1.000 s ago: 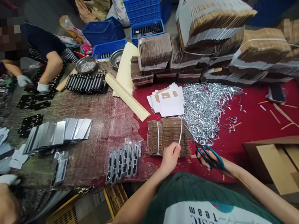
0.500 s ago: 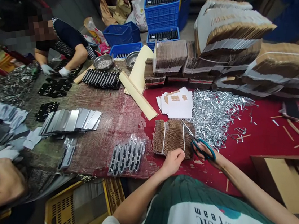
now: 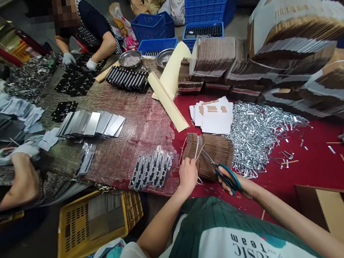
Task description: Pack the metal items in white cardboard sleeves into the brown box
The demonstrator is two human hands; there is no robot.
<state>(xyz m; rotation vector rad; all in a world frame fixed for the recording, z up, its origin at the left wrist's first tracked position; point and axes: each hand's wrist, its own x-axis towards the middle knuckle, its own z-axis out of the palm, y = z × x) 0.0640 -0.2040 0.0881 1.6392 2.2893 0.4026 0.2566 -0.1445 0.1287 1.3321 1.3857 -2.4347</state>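
Observation:
In front of me lies a bundle of brown cardboard pieces (image 3: 220, 150), standing on edge in a tight row. A thin white strap (image 3: 197, 147) runs over its left part, with loose ends sticking out. My left hand (image 3: 188, 173) is closed at the bundle's near left side, its fingers on the strap. My right hand (image 3: 243, 185) grips scissors (image 3: 231, 179) with teal handles, fingers through the loops. The blades point up and left over the cardboard, towards the strap. Whether the blades touch the strap I cannot tell.
Shiny metal pieces (image 3: 255, 139) are heaped right of the bundle, with white cards (image 3: 216, 119) behind. Tall cardboard stacks (image 3: 291, 26) line the back right. Bagged parts (image 3: 152, 169) lie left. Co-workers' gloved hands (image 3: 92, 64) are at the far left. An open carton (image 3: 335, 209) stands near right.
My left hand has moved left from the bundle's front middle to its left side. The scissors have followed leftward. The strap on the bundle's right part is off, and loose strap shows at the left.

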